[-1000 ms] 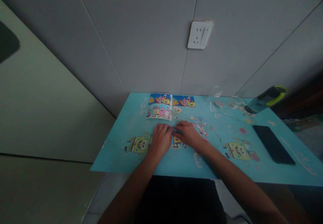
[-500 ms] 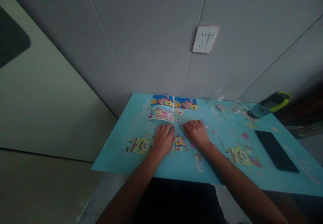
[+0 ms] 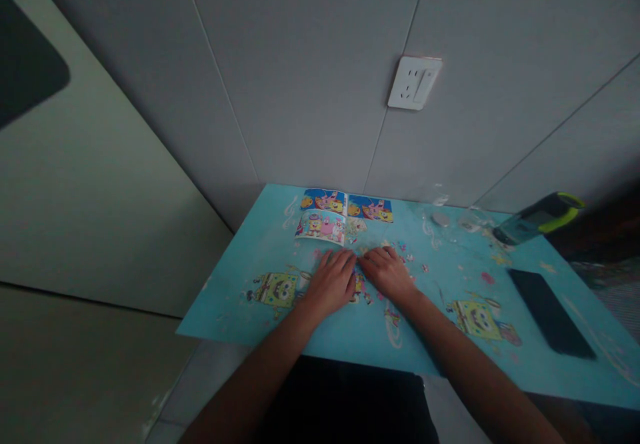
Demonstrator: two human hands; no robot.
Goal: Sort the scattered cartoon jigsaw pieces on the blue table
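Puzzle (image 3: 359, 287), lower centre of frame: below the fingertips, long axis obscured; left hand (image 3: 333, 276) nearer, overlapping its left side. Right hand (image 3: 387, 272): upper right of puzzle. Fingers bent, tips close together; grip cannot be told.

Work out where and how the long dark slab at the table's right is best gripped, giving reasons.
Best, I think, to grip the dark slab by both long edges near its middle, with the right hand coming from above: it lies flat on the table, is long and narrow, and shows no handle. That hand is nearer.
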